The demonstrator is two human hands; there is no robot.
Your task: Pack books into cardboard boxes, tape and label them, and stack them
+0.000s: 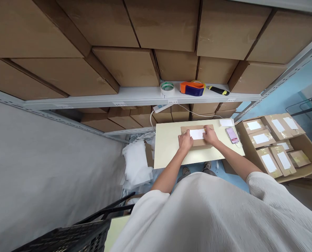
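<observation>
Lying between both hands (186, 141) (210, 135), label (197, 134) atop box (198, 142)

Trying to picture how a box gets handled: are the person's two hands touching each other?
Apart. The head view shows it plainly: a stretch of white paper on the cardboard box separates the left hand from the right hand.

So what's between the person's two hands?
A white label on a small cardboard box shows between the left hand and right hand in the head view.

White label (197, 134) atop brown box (199, 142)
</observation>
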